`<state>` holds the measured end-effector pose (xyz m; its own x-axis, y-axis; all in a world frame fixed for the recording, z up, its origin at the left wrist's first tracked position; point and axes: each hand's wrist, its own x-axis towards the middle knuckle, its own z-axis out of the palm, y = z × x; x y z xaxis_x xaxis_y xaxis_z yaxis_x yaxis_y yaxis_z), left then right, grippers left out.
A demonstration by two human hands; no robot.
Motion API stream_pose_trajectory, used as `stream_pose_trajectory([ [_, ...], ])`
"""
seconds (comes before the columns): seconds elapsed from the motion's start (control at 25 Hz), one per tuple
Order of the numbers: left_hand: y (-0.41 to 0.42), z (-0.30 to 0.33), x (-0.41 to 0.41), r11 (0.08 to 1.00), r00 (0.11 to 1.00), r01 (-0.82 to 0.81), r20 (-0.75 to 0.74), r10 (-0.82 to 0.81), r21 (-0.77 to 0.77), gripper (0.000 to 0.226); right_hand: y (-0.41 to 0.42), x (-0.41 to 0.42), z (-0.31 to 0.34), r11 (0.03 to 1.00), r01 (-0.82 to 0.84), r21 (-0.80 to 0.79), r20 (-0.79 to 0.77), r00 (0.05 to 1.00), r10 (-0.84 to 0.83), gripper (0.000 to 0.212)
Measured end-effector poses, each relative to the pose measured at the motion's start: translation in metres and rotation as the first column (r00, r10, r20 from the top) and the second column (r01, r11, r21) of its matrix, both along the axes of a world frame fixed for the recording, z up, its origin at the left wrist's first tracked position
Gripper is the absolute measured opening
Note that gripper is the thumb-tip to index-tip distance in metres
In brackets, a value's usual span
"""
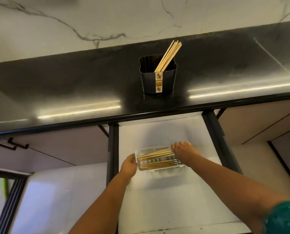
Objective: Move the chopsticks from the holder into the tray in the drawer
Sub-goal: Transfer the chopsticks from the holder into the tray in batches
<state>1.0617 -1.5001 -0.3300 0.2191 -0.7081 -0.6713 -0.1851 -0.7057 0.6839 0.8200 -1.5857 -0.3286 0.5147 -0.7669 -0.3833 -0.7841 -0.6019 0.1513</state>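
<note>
Chopsticks (pixel 155 158) are found in two places: a part lies flat in the clear tray (pixel 141 150) on the white floor of the open drawer (pixel 157 200), and the remainder (pixel 168 55) leans to the right in the dark holder (pixel 157 76) standing on the black worktop (pixel 73 76), directly beyond the tray. At the tray's left end, the left hand (pixel 129 166) is curled against the rim, apparently steadying it; whether it is truly gripped cannot be told. At the tray's right end, the right hand (pixel 182 152) is laid over the chopstick ends with fingers bunched, seemingly pinching or setting down the upper bundle. A light tray on a smooth drawer floor is judged likely to slide or tip if the right hand presses sideways while the left slackens; sticks could then be spilled over the low rim or crossed over those already laid. To the left of the tray, the dark drawer side rail (pixel 113 149) stands close, so little room is left for the left wrist. To the right of the tray, a broad bare strip of drawer floor is open before the right rail (pixel 215 132). Beyond the tray, the worktop's front edge (pixel 157 114) overhangs the drawer, and knuckles could be caught there on a steep rise toward the holder, which could be toppled by a careless pull on its leaning sticks.
</note>
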Motion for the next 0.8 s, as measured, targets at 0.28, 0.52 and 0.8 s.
stream_pose_trajectory([
  [0.28,0.000,-0.015,-0.002,0.998,0.998,0.060,-0.028,-0.060,0.022,0.031,-0.006,-0.001,-0.017,0.997,0.068,0.039,-0.077,0.995,-0.065,0.041],
  [0.52,-0.002,-0.026,-0.004,1.000,0.998,0.003,-0.061,-0.003,0.001,0.027,-0.010,-0.006,-0.022,0.997,0.055,0.052,0.030,0.998,-0.057,0.048],
  [0.8,0.012,-0.019,-0.021,0.923,0.898,0.232,0.433,-0.082,-0.307,0.044,0.012,-0.014,-0.024,0.912,0.382,0.147,0.443,0.799,-0.406,0.025],
])
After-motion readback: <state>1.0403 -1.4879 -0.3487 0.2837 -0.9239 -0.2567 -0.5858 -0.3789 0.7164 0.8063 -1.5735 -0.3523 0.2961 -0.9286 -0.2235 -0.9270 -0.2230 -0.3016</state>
